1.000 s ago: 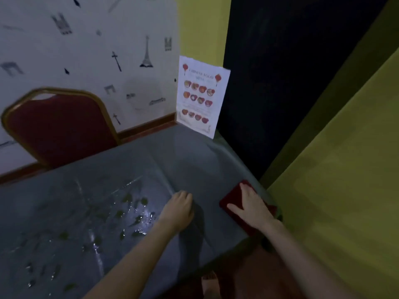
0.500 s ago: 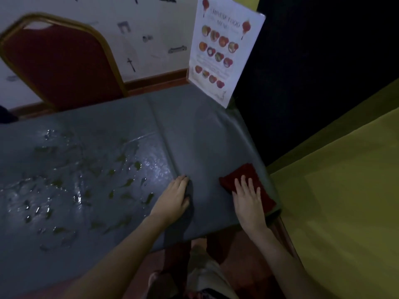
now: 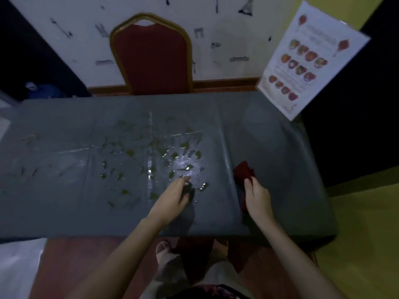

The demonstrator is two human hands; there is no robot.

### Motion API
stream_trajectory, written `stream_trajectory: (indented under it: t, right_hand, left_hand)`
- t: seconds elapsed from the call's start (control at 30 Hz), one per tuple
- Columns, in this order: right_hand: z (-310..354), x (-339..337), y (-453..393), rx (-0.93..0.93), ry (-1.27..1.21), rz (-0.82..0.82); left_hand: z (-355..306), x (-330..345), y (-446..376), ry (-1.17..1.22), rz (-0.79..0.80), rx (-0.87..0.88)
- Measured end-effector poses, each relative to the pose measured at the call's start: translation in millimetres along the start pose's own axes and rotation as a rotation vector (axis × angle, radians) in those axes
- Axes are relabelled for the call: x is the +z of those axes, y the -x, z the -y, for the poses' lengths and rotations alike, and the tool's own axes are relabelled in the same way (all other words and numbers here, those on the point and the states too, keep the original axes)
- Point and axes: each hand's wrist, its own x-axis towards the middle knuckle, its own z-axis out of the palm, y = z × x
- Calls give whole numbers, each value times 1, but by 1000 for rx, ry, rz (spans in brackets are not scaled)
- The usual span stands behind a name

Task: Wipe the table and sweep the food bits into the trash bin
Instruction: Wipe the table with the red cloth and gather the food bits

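Note:
The table (image 3: 64, 208) wears a grey glossy cover, wet and shiny in the middle. Several small green food bits (image 3: 129, 152) lie scattered over its centre and left half. A crumpled red cloth (image 3: 244, 172) sits right of centre; my right hand (image 3: 257, 197) grips its near part, lifted into a bunch. My left hand (image 3: 176, 196) rests on the wet surface just left of the cloth, fingers relaxed, fingertips among the nearest bits. No trash bin is in view.
A red chair with a gold frame (image 3: 152, 55) stands behind the table against the patterned wall. A paper menu sheet (image 3: 311, 59) leans at the table's far right corner. A yellow wall (image 3: 367, 234) is close on the right. My legs and feet (image 3: 164, 251) are below the near edge.
The view swung left and down, bringing the whole table in. My right hand went from lying flat on the cloth to bunching it up. My left hand slid toward the food bits.

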Motion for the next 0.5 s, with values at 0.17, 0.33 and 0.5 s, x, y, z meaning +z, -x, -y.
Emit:
stream_trajectory:
  t: [0.17, 0.33, 0.5]
  right_hand:
    - [43, 42, -2, 10, -47, -5]
    - [100, 88, 4, -30, -69, -78]
    - [159, 152, 6, -148, -67, -105]
  left_hand:
    - [52, -30, 28, 71, -77, -80]
    - [111, -65, 54, 160, -127, -79]
    - [175, -100, 77, 250, -204, -96]
